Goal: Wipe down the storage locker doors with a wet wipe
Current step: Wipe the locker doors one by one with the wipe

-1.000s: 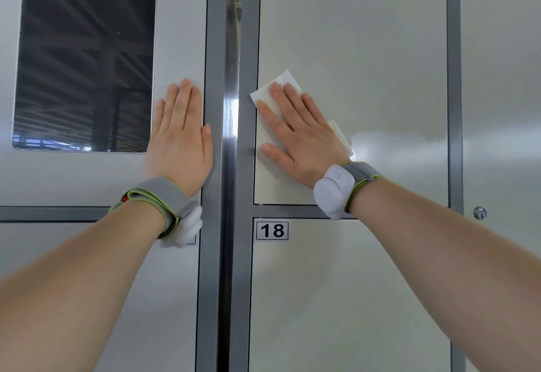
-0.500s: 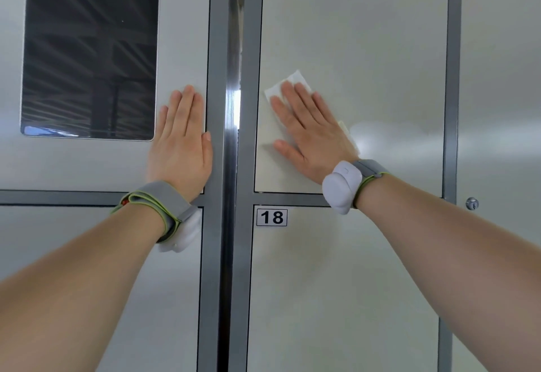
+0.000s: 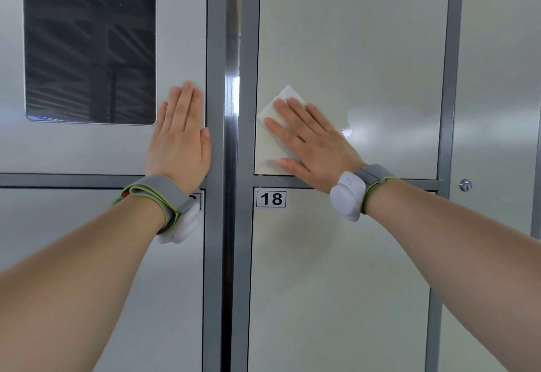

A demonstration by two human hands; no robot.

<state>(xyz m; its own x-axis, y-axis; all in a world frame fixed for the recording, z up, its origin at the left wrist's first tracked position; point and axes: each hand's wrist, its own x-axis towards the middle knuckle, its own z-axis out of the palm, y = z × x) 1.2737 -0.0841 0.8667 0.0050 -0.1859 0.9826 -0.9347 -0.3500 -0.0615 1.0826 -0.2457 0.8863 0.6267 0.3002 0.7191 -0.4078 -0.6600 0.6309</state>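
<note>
**Right palm presses the wipe low on the door above 18**

From the head camera, much is cut off. We see four locker doors around the grey frame post, none of them whole. A further panel at the right edge carries one small round lock. Most of the wet wipe is hidden under the palm. One white corner sticks out above the fingertips and a scrap shows past the heel of the hand. We cannot tell how far the wipe reaches below the fingers. One number plate reads 18. A second plate is almost wholly covered by the left wrist and cannot be read. The dark panel in the upper left door shows only blurred reflections.

We count two hands, one wipe and two grey wristbands, each with a white device.

The right hand lies flat with its fingers straight and spread. It presses the wipe against the upper right door, near that door's lower left corner, just above door 18. The left hand is released and flat, fingers together. It rests on the lower right corner of the upper left door, with its thumb on the frame post, and grasps nothing.
</note>
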